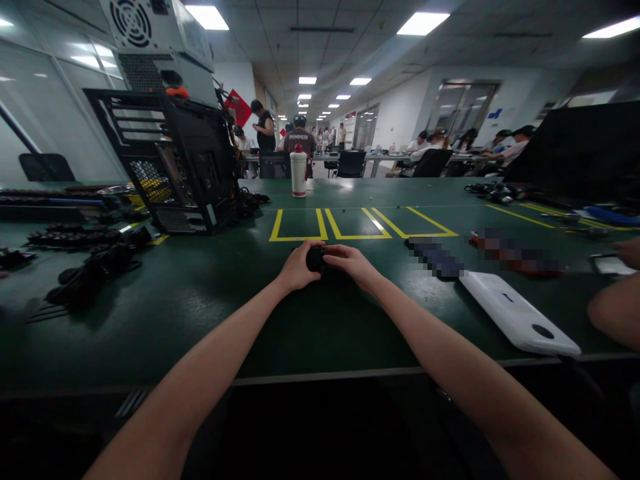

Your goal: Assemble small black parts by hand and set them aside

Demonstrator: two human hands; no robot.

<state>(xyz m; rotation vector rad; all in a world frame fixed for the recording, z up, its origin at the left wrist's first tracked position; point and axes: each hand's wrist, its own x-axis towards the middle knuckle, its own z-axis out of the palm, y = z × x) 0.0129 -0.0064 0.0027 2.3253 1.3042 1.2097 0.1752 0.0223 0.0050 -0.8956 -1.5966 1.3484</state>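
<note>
A small dark round object is held just above or on the green table; its exact kind I cannot make out. My left hand curls around its left side, thumb and fingers closed on it. From the right, the bent fingertips of my right hand press against the same object. Just beyond both hands, yellow tape outlines mark the tabletop.
At left stands an open black computer case with power supplies stacked on top. Black cables lie beside it. A white bottle stands farther back. On the right are a white power bank and another person's arm.
</note>
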